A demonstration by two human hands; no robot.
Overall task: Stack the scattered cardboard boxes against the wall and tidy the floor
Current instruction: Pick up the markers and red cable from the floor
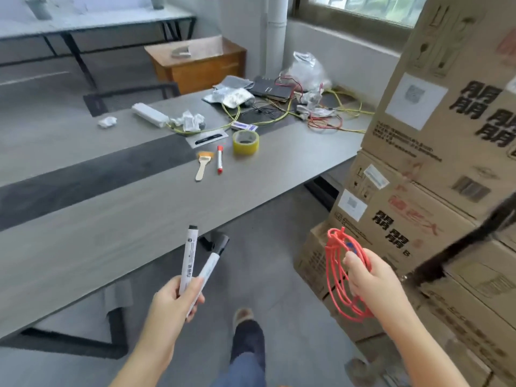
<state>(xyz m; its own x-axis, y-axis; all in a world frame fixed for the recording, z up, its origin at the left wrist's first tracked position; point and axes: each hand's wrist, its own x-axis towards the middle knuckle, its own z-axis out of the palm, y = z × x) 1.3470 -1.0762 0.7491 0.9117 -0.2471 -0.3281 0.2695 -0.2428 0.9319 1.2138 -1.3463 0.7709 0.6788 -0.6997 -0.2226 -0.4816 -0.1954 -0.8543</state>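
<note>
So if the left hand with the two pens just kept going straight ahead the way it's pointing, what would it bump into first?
Probably the near edge of the grey table. The left hand holds two markers tipped up and forward, and their caps already overlap that edge in the picture, though depth is hard to judge.

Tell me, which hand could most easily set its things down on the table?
Probably the left hand: it holds two markers right at the table edge. The right hand, gripping the red cord, is beside the boxes.

Stacked cardboard boxes [435, 169]: big black Chinese characters, red characters lower down, handling symbols, white stickers, too blurred to read. Markers [192, 263]: small print, unreadable.
</note>
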